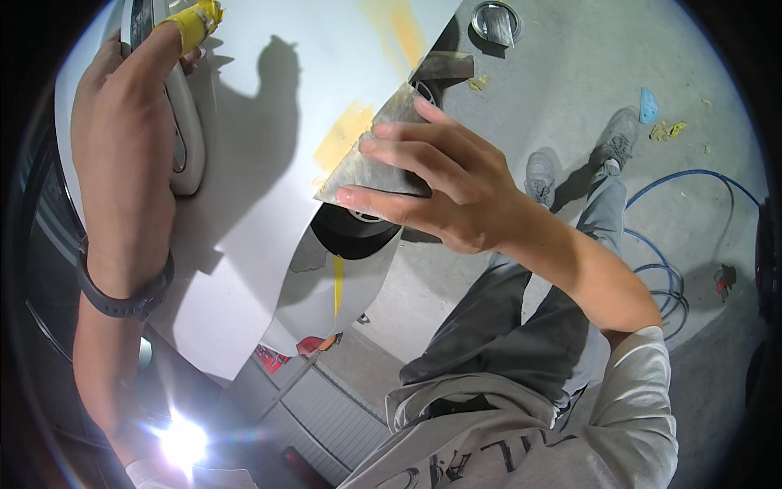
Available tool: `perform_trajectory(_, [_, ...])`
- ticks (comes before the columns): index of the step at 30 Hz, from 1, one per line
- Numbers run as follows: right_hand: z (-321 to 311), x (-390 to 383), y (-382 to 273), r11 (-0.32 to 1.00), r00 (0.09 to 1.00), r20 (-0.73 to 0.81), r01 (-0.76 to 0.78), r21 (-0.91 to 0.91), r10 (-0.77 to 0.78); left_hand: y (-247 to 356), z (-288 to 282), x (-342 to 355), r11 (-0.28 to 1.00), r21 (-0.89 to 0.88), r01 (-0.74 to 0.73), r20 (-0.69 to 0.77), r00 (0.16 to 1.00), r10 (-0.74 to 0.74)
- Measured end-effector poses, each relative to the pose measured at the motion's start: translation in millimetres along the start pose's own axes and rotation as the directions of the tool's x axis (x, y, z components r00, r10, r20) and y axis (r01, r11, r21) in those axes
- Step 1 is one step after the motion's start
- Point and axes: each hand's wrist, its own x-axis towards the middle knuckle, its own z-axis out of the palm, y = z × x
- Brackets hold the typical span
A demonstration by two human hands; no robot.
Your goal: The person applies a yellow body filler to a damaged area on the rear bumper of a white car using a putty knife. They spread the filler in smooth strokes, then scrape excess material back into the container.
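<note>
A white car door panel [236,269] stands at the left, with a yellow filler patch [344,137] at its edge. My right hand [456,175] is closed on a grey, roughly triangular flat sheet, like a filler spreader or sandpaper [379,171]. Its edge, marked with yellow, lies against the patch; my fingers are spread over its face. At the upper left my left hand [130,122] is wrapped round a white door handle [189,151]. Yellow tape [195,26] covers the thumb of that hand. Part of its fingers is hidden behind the handle.
A second yellow smear [395,33] marks the panel higher up. On the concrete floor are a round tin [495,23] with a flat blade across it, tape scraps [668,130], a light-blue piece [648,106] and a blue hose [672,277]. A bright lamp [183,442] shines at lower left.
</note>
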Motion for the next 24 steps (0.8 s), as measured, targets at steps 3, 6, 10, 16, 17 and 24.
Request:
perform_trajectory(3, [5.7, -12.4, -3.2, 1.0, 0.998, 0.059, 0.022, -0.021, -0.021, 4.0, -1.4, 0.9, 0.999, 0.008, 0.052, 0.101, 0.994, -0.053])
perform_trajectory(6, [-2.2, -16.0, -8.2, 0.999, 0.997, 0.065, 0.033, 0.005, -0.033, 0.7, -7.5, -1.5, 0.985, 0.17, -0.006, 0.186, 0.982, -0.026])
perform_trajectory(10, [-5.6, -6.5, -9.1, 0.998, 0.999, -0.024, -0.025, -0.063, 0.024, -6.2, -17.1, 3.0, 0.754, 0.42, -0.505, 0.334, 0.859, 0.389])
perform_trajectory(16, [27.1, -10.4, -4.1, 0.998, 0.994, -0.103, -0.048, -0.033, 0.045, -5.8, -13.0, 6.7, 0.725, 0.544, -0.422, 0.33, 0.902, 0.278])
perform_trajectory(17, [26.7, -15.3, -5.4, 0.999, 0.997, -0.065, -0.048, -0.024, 0.046, -4.1, -12.4, 7.8, 0.704, 0.559, -0.439, 0.315, 0.897, 0.31])
perform_trajectory(24, [-19.4, -6.8, -2.2, 0.996, 0.993, 0.084, -0.073, -0.056, 0.078, -2.2, -11.9, 2.7, 0.592, 0.619, -0.516, 0.358, 0.856, 0.373])
